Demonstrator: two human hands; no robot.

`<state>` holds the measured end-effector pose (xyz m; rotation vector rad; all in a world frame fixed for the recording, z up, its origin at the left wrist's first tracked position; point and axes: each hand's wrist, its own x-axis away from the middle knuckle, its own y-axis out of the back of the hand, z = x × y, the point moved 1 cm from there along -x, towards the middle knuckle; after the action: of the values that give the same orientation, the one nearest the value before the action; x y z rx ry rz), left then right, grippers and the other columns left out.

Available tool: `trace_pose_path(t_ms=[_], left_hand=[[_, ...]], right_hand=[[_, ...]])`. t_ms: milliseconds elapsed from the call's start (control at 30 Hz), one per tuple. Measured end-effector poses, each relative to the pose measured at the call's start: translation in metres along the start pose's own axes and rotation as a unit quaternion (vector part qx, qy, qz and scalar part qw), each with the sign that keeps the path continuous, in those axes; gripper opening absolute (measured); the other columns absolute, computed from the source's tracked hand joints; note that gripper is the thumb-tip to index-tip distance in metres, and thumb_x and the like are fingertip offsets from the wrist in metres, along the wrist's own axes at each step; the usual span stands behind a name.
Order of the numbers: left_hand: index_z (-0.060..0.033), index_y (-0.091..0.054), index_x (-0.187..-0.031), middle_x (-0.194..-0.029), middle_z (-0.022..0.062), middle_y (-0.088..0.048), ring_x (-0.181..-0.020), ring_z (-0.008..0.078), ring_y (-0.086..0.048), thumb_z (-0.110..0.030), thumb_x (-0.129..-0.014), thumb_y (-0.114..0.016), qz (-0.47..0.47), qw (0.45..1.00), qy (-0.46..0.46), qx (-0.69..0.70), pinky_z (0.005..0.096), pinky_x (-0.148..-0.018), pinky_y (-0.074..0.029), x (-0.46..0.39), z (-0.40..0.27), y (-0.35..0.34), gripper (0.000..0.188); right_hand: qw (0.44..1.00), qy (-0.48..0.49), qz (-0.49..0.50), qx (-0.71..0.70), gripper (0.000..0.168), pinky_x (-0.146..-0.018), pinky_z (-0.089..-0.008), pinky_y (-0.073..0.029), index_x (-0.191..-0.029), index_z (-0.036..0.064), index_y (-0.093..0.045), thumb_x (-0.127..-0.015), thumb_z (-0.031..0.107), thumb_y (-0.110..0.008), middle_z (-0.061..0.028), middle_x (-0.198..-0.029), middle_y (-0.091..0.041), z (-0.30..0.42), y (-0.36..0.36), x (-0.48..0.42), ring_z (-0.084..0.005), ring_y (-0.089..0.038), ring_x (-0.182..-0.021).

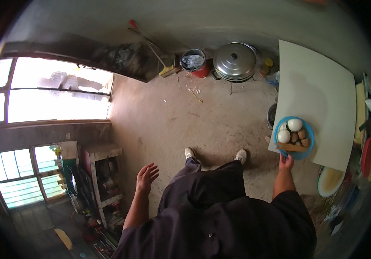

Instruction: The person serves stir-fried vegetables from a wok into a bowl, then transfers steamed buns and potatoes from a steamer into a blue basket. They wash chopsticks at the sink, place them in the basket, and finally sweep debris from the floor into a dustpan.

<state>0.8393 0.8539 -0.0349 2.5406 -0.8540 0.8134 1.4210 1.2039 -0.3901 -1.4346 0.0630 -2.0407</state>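
Observation:
A blue round bowl (312, 139) sits at the near left corner of the pale tabletop (315, 84), its near edge extending past the table edge. My right hand (286, 163) grips its near rim, with the thumb and fingers partly hidden. Inside lie white round vegetables (294, 125) that look like peeled onions, several brown roundish ones (305, 142) and long orange-brown pieces (290, 147) resembling carrots. On the left, my left hand (147, 177) hangs in the air above the concrete floor, holding nothing, its fingers apart.
A large lidded steel pot (235, 61) stands by the wall beside a red bucket (201, 72) and a broom (168, 70). Wooden shelves (104, 203) crowd the left. A bright doorway (59, 90) shows a person outside. Under the table's near end is a round pale basin (331, 183).

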Motion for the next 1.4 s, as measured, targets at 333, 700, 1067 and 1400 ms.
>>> trace_pose_path(t_ms=[333,700,1067,1400], left_hand=[[0.0015,-0.053,-0.136,-0.138,0.0196,-0.057,-0.128,0.0322,-0.056,-0.011,-0.101,-0.054,0.292,0.933,-0.101,0.182,0.0479,-0.106,-0.046,-0.127,-0.1,-0.094,0.038],[-0.0032,-0.06,-0.131,-0.13,0.0112,-0.063,-0.119,0.026,-0.061,-0.018,-0.101,-0.056,0.304,0.947,-0.001,0.103,0.0419,-0.099,-0.05,-0.275,-0.113,-0.002,0.034],[-0.0024,-0.063,-0.122,-0.12,0.0115,-0.067,-0.109,0.0278,-0.067,-0.021,-0.097,-0.057,0.097,0.98,0.153,0.085,0.0423,-0.093,-0.053,-0.335,0.022,0.18,0.032],[-0.0019,-0.063,-0.12,-0.119,0.0129,-0.066,-0.107,0.0279,-0.067,-0.015,-0.096,-0.057,-0.059,0.977,0.112,0.171,0.0401,-0.091,-0.055,-0.382,-0.077,0.197,0.028]], right_hand=[[0.884,-0.149,-0.033,0.442,0.025,-0.088,-0.0448,-0.054,-0.111,0.002,-0.055,-0.095,0.021,-0.058,-0.012,-0.104,-0.063,-0.008,0.055,0.087,-0.0287,-0.063,-0.101],[0.759,-0.062,0.071,0.644,0.024,-0.062,-0.0411,-0.058,-0.098,0.003,-0.062,-0.09,0.025,-0.067,-0.0115,-0.088,-0.068,-0.172,-0.087,0.19,-0.0253,-0.068,-0.076],[0.596,-0.049,0.14,0.789,0.022,-0.061,-0.0364,-0.057,-0.095,0.003,-0.062,-0.092,0.025,-0.065,-0.0082,-0.079,-0.067,-0.303,-0.243,0.191,-0.0196,-0.067,-0.068],[0.649,-0.095,0.24,0.715,0.02,-0.076,-0.0458,-0.059,-0.1,0.007,-0.063,-0.093,0.026,-0.065,-0.0095,-0.093,-0.069,-0.488,-0.535,0.131,-0.024,-0.069,-0.083]])
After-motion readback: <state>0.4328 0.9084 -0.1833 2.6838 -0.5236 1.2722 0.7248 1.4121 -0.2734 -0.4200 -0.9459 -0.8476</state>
